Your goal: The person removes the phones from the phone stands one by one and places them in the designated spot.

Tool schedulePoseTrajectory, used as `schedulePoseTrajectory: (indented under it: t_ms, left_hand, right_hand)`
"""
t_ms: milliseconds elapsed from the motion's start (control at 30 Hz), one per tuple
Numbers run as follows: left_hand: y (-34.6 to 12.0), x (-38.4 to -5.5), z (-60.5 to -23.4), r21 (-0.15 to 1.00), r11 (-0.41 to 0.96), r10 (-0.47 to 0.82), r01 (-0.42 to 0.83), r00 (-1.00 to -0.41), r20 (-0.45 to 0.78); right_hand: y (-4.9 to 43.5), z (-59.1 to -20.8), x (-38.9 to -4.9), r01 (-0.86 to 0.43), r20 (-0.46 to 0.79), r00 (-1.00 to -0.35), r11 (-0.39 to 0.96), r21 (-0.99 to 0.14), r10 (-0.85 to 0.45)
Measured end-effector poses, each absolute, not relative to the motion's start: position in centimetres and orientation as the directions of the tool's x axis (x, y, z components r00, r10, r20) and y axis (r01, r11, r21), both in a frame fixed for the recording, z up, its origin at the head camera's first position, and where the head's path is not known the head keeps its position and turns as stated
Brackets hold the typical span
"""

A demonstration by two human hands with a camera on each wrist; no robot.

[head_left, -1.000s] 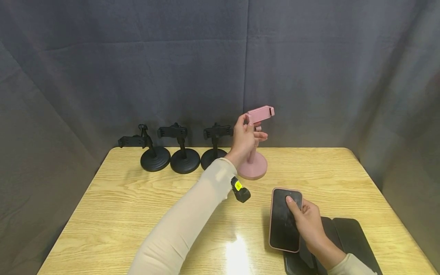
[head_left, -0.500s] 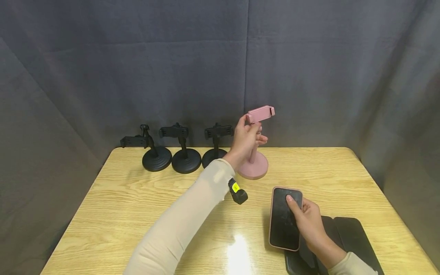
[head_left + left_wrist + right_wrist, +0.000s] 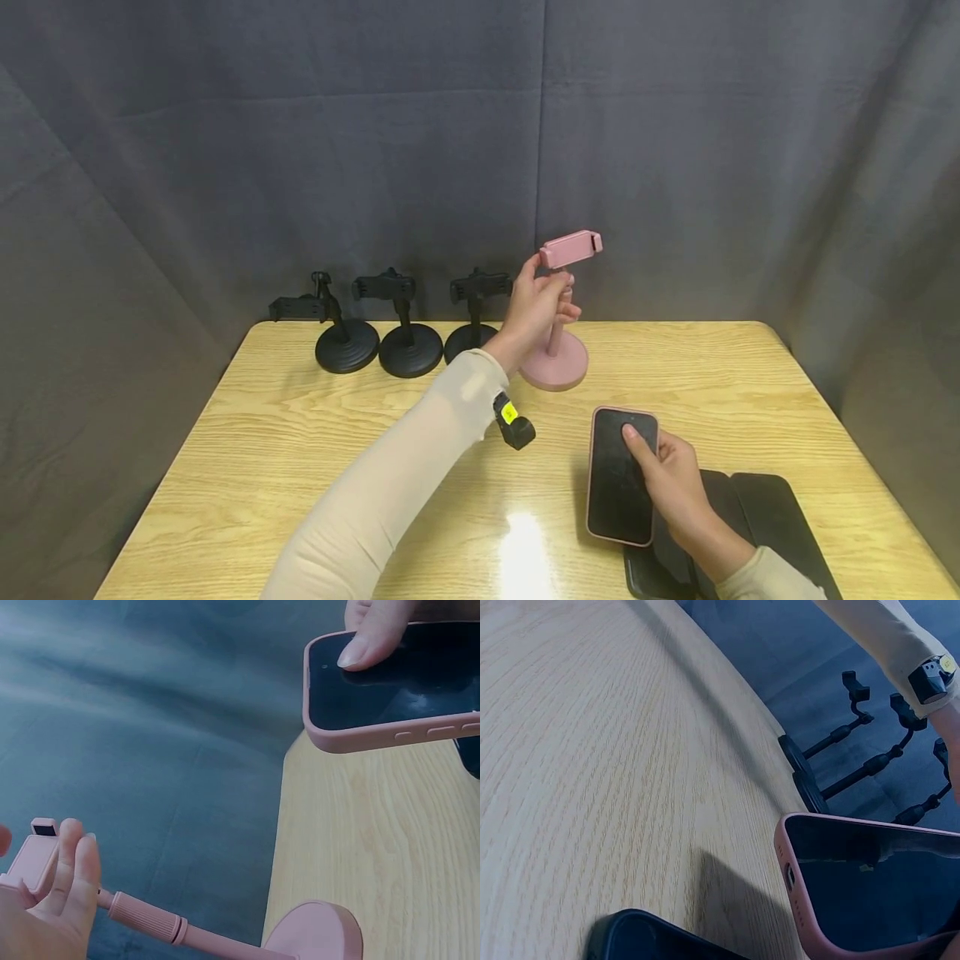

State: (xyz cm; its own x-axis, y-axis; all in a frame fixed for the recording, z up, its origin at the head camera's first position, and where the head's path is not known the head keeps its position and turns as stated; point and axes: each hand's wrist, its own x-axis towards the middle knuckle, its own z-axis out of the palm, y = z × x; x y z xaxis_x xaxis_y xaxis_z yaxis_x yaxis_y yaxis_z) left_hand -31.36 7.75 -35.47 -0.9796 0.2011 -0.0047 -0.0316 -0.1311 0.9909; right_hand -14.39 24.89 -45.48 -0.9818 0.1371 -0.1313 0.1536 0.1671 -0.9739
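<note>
My left hand (image 3: 534,310) pinches a pink phone stand (image 3: 553,367) just under its clamp head, which faces forward and slightly tilted. In the left wrist view the fingers (image 3: 81,881) lie beside the pink clamp (image 3: 34,864), and the ribbed neck (image 3: 146,916) runs down to the round base on the table. My right hand (image 3: 675,487) holds a smartphone (image 3: 619,475) in a pink case, its dark screen up and the thumb lying on the glass. The phone is upright and above the table, apart from the stand.
Three black phone stands (image 3: 411,350) stand left of the pink one along the table's back edge. Folded black cases or flat devices (image 3: 776,517) lie under and right of my right hand. A grey curtain (image 3: 375,167) hangs behind the wooden table (image 3: 247,467).
The fingers of my left hand have drawn in a little around the neck below the clamp. The phone and right hand stay nearly still; the head view has shifted slightly.
</note>
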Motion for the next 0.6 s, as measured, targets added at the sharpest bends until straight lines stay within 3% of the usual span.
schedulePoseTrajectory:
  t_ms: [600]
  left_hand:
    - [6.9, -31.1, -36.6, 0.989, -0.121, 0.23, -0.087, -0.972, -0.057]
  right_hand:
    - [24.7, -45.3, -14.4, 0.157, -0.137, -0.983, 0.173, -0.972, 0.126]
